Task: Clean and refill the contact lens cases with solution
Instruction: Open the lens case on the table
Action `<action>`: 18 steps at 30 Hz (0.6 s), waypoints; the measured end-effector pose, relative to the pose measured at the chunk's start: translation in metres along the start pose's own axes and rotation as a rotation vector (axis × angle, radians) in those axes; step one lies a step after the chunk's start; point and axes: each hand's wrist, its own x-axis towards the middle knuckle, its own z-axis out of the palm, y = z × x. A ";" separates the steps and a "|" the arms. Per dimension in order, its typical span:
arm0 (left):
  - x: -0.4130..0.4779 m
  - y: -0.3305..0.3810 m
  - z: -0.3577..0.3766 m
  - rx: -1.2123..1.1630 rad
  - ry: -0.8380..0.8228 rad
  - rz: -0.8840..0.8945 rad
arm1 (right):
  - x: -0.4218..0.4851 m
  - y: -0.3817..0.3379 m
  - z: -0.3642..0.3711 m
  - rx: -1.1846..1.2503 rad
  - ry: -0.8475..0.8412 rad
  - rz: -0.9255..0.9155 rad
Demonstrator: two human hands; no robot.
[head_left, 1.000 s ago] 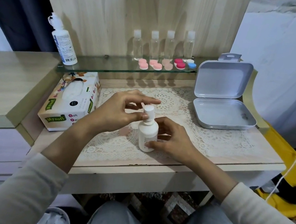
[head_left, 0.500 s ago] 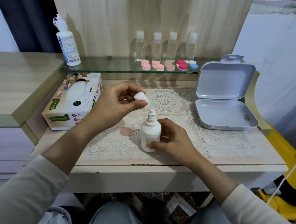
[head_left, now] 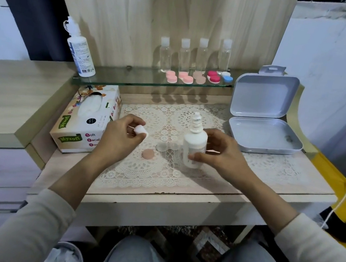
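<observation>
Right hand grips the bottle round its body, centre frame, upright, bare nozzle pointing up. Left hand pinches the cap, centre-left. The open case sits on the mat between them, just left of the bottle's base; can't tell if they touch. Its wells run left-right across frame. My read: next is tipping the nozzle left and down over the wells, a short swing. Lid lies just lower left of the case, tissue box farther left, tin upper right, so there's room enough.

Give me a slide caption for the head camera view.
Left hand holds the cap; right hand grips the uncapped solution bottle.
</observation>
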 end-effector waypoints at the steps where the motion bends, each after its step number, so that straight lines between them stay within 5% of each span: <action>1: 0.000 -0.003 0.003 0.024 -0.012 0.000 | 0.003 -0.001 -0.005 -0.011 0.027 -0.001; 8: 0.007 -0.027 0.022 0.220 -0.081 0.043 | 0.025 -0.005 -0.029 -0.278 0.114 -0.061; 18: 0.017 -0.046 0.028 0.334 -0.072 0.122 | 0.050 0.012 -0.024 -0.593 0.015 -0.119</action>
